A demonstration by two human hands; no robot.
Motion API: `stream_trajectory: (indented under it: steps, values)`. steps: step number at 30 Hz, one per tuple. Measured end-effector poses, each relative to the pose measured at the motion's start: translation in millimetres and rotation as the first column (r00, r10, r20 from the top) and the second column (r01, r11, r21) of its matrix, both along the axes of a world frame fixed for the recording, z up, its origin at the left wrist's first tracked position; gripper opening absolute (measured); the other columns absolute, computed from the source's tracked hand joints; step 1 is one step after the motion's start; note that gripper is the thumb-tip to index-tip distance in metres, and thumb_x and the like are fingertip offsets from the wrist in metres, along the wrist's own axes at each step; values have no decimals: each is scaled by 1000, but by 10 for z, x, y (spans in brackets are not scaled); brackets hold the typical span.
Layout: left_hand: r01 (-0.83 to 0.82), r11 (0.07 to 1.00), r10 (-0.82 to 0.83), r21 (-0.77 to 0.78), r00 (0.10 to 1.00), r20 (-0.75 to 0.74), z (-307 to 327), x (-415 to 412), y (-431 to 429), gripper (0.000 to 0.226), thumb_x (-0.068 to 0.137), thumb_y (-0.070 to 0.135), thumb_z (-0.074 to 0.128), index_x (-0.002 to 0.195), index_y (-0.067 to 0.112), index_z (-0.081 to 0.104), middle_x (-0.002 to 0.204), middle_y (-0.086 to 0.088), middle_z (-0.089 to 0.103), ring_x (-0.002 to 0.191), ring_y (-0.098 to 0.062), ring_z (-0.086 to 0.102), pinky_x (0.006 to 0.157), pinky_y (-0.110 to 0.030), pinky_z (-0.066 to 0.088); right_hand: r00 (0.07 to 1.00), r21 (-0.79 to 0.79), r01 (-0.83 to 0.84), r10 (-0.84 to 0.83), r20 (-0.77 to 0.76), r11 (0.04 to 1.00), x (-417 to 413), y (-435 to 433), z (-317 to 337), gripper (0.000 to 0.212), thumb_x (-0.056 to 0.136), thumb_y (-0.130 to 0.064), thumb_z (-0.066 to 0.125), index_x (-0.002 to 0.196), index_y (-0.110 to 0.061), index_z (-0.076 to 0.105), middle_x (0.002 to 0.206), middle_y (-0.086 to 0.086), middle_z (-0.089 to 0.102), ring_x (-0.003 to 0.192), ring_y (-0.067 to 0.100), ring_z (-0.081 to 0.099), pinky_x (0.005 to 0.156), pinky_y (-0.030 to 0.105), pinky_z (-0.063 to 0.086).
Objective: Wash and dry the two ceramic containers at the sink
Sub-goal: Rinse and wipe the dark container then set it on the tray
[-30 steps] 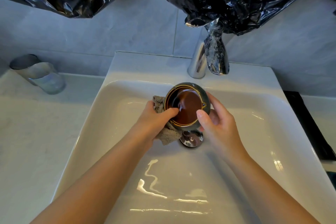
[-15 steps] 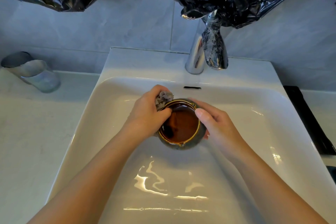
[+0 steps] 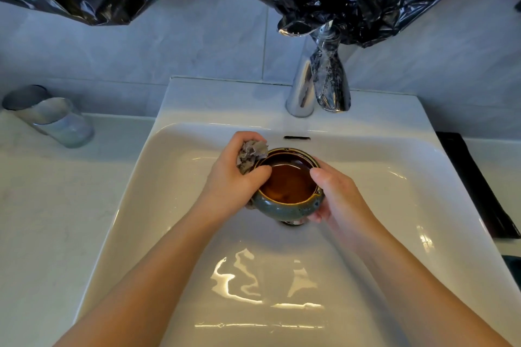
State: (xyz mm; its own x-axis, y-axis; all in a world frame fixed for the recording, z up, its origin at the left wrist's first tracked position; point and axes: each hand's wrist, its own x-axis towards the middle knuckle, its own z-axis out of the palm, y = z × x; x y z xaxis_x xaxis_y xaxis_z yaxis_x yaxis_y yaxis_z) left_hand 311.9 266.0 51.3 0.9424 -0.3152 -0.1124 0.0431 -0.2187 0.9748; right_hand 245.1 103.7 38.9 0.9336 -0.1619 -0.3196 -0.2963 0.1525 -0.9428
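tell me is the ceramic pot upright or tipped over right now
Upright: the ceramic pot has its open mouth facing up, brown inside showing, held between the left hand, which grips a cloth, and the right hand.

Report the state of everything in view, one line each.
Blue-green ceramic pot: upright, mouth up, held over white sink.
Grey crumpled rag: bunched at pot's rim.
Left hand: grips rag.
Right hand: holds pot.
Chrome tap: no water running.
Clear glass tumbler: standing on counter.
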Motion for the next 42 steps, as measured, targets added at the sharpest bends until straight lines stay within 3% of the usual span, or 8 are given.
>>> stream_trajectory:
  steps: [6,10,14,18,24,30,33,42]
  values:
    - [137,990,-137,-14,966,-220,17,90,30,34,85,3,60,94,36,59,97,-3,62,83,-27,66,67,-42,58,961,218,-29,87,-262,975,37,-26,-50,32,102,-28,43,114,-15,69,121,22,67,100,24,64,96,47,46]
    - [-87,996,90,23,981,-173,-59,61,-25,30,83,6,60,93,34,58,95,-4,64,81,-26,65,54,-35,54,974,66,-47,61,-220,997,29,-10,-42,31,104,-33,36,117,-31,64,88,11,69,59,15,58,49,24,43]
    - [-237,971,232,-12,959,-164,-89,-25,-94,30,84,9,58,100,35,55,95,2,61,85,-26,65,47,-35,55,987,-141,80,-99,-130,987,53,19,-31,26,103,-29,40,114,-36,62,91,7,71,65,20,60,47,25,44]
    - [-99,995,93,-14,964,-250,-32,-25,-108,23,86,16,63,99,34,57,97,-3,62,85,-27,66,54,-35,56,972,-6,142,-141,-186,990,56,-11,-19,32,99,-30,45,109,-15,72,115,25,67,89,27,62,74,39,44]
    - [204,975,-224,-92,884,-410,10,19,-8,21,83,9,66,96,25,63,94,-13,67,81,-25,67,66,-33,53,920,261,-99,189,-345,960,4,-86,20,48,99,-36,42,128,-4,63,129,25,62,110,28,61,111,48,38]
    - [-121,992,104,-34,944,-315,-58,34,-47,21,82,11,63,93,28,60,94,-10,65,79,-27,67,56,-35,54,942,47,-147,155,-297,988,31,-118,-51,47,100,-53,35,118,-22,65,87,10,70,65,13,61,59,24,44]
    - [-289,956,268,-47,929,-255,-76,-23,-97,24,84,14,63,97,33,56,101,-8,62,86,-31,65,48,-37,55,982,-120,-67,44,-186,990,35,-54,-76,28,101,-42,42,123,-32,57,85,7,70,63,17,61,54,27,43]
    - [18,987,-83,-158,906,-415,-2,34,7,18,78,16,69,92,23,61,84,-9,66,71,-25,67,57,-38,53,962,217,-28,85,-258,976,60,-97,-40,40,89,-39,61,102,-2,70,79,19,55,60,24,47,49,27,34]
